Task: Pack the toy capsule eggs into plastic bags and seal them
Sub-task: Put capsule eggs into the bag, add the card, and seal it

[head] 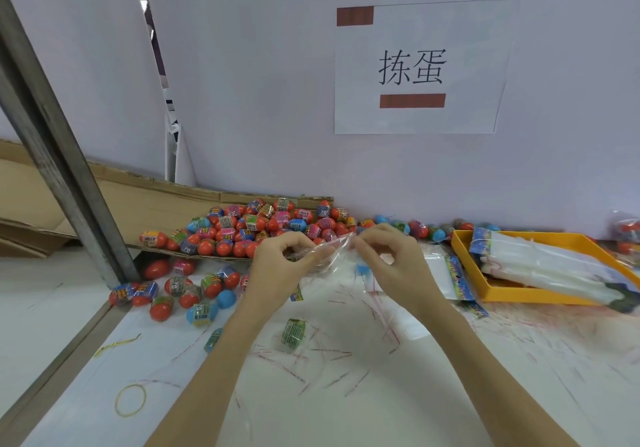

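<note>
My left hand and my right hand both pinch a clear plastic bag and hold it above the white table, one hand at each side of its top edge. What the bag holds is hard to make out through the film. A heap of red and blue capsule eggs lies on flattened cardboard behind my hands. Several more loose capsule eggs lie on the table to the left. One green-wrapped egg rests between my forearms.
A yellow tray at the right holds a stack of empty bags. More eggs line the wall behind it. A rubber band and thin red strips lie on the table. A metal post stands at the left.
</note>
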Available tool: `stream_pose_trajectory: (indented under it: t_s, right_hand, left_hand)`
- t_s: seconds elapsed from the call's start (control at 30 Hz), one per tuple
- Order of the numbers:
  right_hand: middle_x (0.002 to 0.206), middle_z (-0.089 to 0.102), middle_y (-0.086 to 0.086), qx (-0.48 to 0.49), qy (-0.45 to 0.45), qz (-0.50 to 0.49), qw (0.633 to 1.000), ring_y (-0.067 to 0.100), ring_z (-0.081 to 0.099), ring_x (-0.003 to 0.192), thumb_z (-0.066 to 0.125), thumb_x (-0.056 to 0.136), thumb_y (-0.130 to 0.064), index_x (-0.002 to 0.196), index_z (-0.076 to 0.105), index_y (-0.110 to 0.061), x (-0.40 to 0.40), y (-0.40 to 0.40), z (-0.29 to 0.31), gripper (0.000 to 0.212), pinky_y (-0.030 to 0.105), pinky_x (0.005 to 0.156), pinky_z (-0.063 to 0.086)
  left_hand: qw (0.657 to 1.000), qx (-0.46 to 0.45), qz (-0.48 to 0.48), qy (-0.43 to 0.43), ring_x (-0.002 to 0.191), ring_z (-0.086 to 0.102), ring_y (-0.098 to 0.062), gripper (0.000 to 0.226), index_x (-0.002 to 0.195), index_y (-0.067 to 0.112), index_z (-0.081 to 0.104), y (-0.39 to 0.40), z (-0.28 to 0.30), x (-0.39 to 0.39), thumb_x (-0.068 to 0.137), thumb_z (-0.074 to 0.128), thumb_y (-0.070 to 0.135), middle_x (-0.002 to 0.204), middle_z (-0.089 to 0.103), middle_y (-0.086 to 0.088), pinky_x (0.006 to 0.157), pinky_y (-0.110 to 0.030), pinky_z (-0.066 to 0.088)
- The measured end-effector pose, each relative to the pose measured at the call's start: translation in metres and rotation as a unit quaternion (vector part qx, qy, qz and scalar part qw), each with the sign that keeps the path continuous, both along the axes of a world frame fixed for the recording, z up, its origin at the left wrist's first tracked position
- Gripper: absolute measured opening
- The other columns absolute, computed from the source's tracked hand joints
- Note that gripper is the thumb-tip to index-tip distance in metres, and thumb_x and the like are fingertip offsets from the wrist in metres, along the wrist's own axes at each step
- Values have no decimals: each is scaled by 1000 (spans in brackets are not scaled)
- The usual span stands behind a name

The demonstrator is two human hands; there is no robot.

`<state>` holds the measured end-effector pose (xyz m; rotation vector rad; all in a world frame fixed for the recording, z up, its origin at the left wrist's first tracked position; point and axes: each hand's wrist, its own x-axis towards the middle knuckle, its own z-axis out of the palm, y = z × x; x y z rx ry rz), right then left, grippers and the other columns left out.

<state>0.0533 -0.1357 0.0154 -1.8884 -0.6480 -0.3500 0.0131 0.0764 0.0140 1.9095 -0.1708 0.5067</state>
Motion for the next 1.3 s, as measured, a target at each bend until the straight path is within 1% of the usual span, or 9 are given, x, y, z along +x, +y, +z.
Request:
stream_pose_trajectory:
  t_s: [0.1,0.23,0.37,0.5,0.63,0.7,0.87,1.13,1.3]
  right_hand:
    - [82,74,-8,62,85,47,993,6,67,79,50,102,-52,89,79,-30,-8,3,6,38,16,75,51]
    - [90,77,-10,50,128,69,988,8,71,85,73,94,-38,98,81,-33,-10,5,9,10,21,77,57]
    - [91,79,-6,87,176,82,977,11,72,87,80,87,-36,95,83,-34,-12,2,11,9,19,80,58]
    - [93,80,-4,125,209,54,968,6,73,90,80,85,-32,98,84,-25,-9,-5,14,15,9,77,52]
    - [102,80,-10,139,239,48,960,2,73,94,77,89,-28,103,81,-31,-9,-7,18,15,10,74,55]
    - [99,79,-12,123,258,52,957,0,72,89,75,84,-43,94,81,-38,-11,-8,20,12,12,71,55]
    - [97,80,-6,66,252,52,964,7,74,94,70,80,-59,103,83,-25,-10,-4,16,43,22,87,55]
    - [104,78,15,194,342,100,914,25,75,97,73,94,-11,107,79,-6,-15,4,11,15,23,80,59]
    - [97,77,10,157,294,9,943,19,76,80,57,102,2,116,73,-5,-15,8,14,23,27,74,62]
  left_hand:
    - [999,15,21,-23,75,64,-21,31,82,22,78,0,0,0,80,81,53,75,70,3,75,-44,56]
    - [995,60,23,-80,74,62,-16,25,85,17,78,-4,1,-2,80,86,40,77,69,5,69,-31,54]
    - [980,146,5,-135,77,63,-13,29,89,14,79,-6,-1,-2,81,84,41,82,68,7,70,-26,54]
    - [1000,12,-3,-13,91,68,-2,45,112,32,71,-4,2,-1,75,84,54,96,73,19,75,-12,52]
    - [993,-97,-6,69,81,75,-32,19,102,30,77,7,2,3,85,81,39,94,80,5,70,-51,62]
    - [991,-118,5,63,73,75,-30,12,97,29,79,7,1,2,88,78,38,90,81,-3,67,-52,62]
    - [988,-145,49,36,65,64,-38,42,98,11,74,3,0,1,87,74,52,84,78,-15,59,-47,55]
    - [994,-60,73,-48,64,68,-31,35,93,13,75,-5,2,-1,92,71,48,72,73,-6,62,-50,58]
    - [993,-67,87,-50,52,65,-21,38,91,13,73,-4,-1,0,92,68,50,71,74,-4,51,-37,56]
